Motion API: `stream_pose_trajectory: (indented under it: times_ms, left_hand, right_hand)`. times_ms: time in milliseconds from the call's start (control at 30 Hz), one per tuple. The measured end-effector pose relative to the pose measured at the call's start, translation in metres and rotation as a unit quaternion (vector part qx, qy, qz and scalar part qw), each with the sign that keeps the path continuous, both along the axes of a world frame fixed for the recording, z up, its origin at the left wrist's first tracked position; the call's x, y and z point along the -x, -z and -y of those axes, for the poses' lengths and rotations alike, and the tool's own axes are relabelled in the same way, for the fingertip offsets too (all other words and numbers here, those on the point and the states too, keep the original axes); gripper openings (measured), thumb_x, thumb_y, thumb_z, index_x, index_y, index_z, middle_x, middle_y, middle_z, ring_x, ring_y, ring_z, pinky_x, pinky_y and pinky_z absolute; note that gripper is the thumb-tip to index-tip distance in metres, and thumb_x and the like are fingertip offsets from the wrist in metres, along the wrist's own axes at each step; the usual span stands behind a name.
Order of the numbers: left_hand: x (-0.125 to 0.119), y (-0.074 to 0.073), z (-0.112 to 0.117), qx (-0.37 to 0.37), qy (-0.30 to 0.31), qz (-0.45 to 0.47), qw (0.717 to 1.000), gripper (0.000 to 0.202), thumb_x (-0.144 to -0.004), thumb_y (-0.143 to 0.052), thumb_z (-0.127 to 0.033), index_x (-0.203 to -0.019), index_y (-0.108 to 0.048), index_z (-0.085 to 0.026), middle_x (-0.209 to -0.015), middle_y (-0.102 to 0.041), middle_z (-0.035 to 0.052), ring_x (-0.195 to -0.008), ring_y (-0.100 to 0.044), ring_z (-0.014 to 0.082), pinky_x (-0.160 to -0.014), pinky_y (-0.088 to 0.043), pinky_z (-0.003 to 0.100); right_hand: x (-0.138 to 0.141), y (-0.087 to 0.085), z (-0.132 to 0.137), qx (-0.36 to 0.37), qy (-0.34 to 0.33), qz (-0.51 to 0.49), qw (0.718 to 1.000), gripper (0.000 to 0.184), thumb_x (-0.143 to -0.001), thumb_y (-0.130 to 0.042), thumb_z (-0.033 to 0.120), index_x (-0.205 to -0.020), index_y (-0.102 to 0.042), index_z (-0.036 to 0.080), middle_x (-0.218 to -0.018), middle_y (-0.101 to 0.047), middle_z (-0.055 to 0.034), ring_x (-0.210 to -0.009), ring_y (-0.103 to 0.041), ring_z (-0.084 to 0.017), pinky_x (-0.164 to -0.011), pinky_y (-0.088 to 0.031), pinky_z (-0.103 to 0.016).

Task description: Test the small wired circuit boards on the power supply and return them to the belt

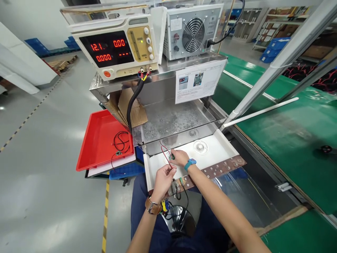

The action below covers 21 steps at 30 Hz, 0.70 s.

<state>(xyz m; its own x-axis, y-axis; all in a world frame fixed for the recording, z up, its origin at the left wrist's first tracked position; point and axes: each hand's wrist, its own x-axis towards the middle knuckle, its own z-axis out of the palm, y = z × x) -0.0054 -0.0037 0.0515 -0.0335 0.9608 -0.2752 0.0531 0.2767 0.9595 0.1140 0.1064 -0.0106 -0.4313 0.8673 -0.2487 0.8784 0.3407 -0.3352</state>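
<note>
Over the white tray point(212, 154), my right hand point(181, 158) is closed on a small green circuit board point(172, 156). A thin red wire point(163, 149) loops up from the board and comes down to my left hand point(164, 177), whose thumb and fingers are pinched on it. The wire's tip is hidden in that pinch. Just below the fingers, a brown strip point(217, 170) with rows of metal studs runs along the tray's front edge. Black leads point(185, 195) with a green-ended plug point(181, 181) hang at this strip.
A power supply point(113, 45) with lit red digits stands on the metal shelf, beside a grey fan-cooled unit point(193, 33). The red bin point(97, 140) at left holds another wired board point(118, 153). A clear panel edge crosses behind the tray. White poles point(263, 110) rise at right.
</note>
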Motion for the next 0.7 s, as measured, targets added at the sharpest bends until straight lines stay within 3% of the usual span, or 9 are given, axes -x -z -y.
stream_pose_trajectory:
  times_ms: [100, 367, 700]
  left_hand:
    - [-0.004, 0.014, -0.002, -0.006, 0.021, -0.060, 0.998, 0.022, -0.075, -0.068, -0.037, -0.078, -0.069, -0.015, -0.073, -0.070, 0.0043, -0.070, -0.062, 0.0164, -0.068, -0.046, 0.027]
    - [-0.007, 0.032, -0.005, 0.019, 0.059, -0.078, 0.995, 0.017, -0.073, -0.065, -0.032, -0.073, -0.069, -0.016, -0.073, -0.072, 0.0052, -0.068, -0.064, 0.0161, -0.069, -0.047, 0.026]
    - [-0.009, 0.033, -0.006, 0.033, 0.052, -0.053, 0.997, 0.019, -0.070, -0.069, -0.036, -0.071, -0.069, -0.016, -0.069, -0.071, 0.0046, -0.064, -0.062, 0.0138, -0.065, -0.046, 0.023]
  right_hand:
    - [0.000, 0.002, -0.001, -0.007, 0.000, -0.004, 1.000, 0.039, -0.083, -0.063, 0.045, -0.112, -0.056, 0.020, -0.102, -0.071, -0.0080, -0.095, -0.064, -0.024, -0.073, -0.039, -0.027]
    - [-0.001, 0.008, -0.002, -0.005, -0.005, 0.001, 1.000, 0.042, -0.084, -0.062, 0.048, -0.115, -0.056, 0.020, -0.102, -0.071, -0.0092, -0.097, -0.065, -0.025, -0.076, -0.041, -0.028]
    - [-0.002, 0.004, -0.002, -0.005, -0.008, 0.006, 1.000, 0.043, -0.084, -0.062, 0.049, -0.115, -0.055, 0.020, -0.104, -0.071, -0.0092, -0.097, -0.065, -0.025, -0.076, -0.042, -0.028]
